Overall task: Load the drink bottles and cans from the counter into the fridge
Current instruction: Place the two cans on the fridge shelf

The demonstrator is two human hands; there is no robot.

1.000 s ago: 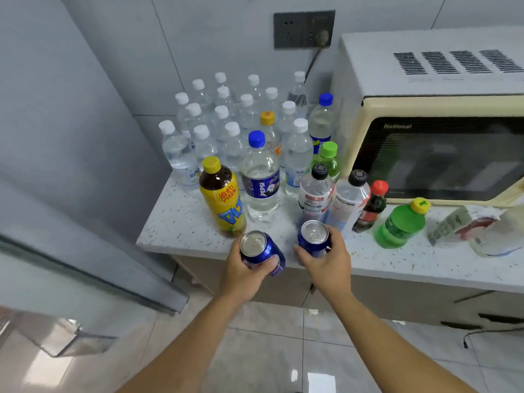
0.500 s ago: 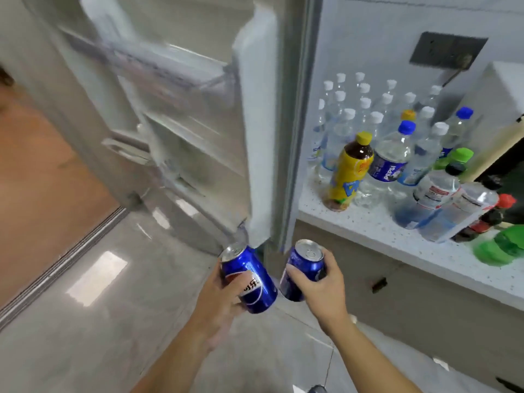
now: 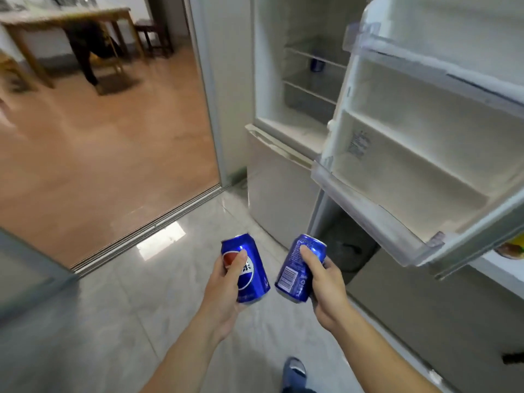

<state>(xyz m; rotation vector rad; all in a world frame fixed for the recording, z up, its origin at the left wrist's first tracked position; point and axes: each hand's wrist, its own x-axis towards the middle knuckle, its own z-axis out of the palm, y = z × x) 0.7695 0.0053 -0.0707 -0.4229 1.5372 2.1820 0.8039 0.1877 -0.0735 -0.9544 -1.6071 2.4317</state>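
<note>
My left hand (image 3: 224, 296) grips a blue Pepsi can (image 3: 249, 272), held low over the floor. Beside it, my right hand (image 3: 326, 282) grips a second blue can (image 3: 295, 270) with its barcode facing me. Both cans tilt slightly and stay apart from each other. The fridge (image 3: 283, 177) stands ahead on the right with its upper compartment open. Its wire shelves (image 3: 312, 89) hold one dark blue can (image 3: 317, 63) at the back. The open fridge door (image 3: 425, 137) swings out at the right, its white bins bare. The counter's bottles are hidden, except a yellow scrap at the far right edge.
A sliding-door track (image 3: 147, 225) crosses the floor at left, with a wooden-floored room, table (image 3: 65, 21) and stool (image 3: 154, 35) beyond. My blue slipper (image 3: 295, 370) shows at the bottom. A cabinet front (image 3: 425, 302) runs under the open door.
My view has swung left from the counter to the fridge. Both hands carried their cans away from the counter and now hold them in front of the open fridge.
</note>
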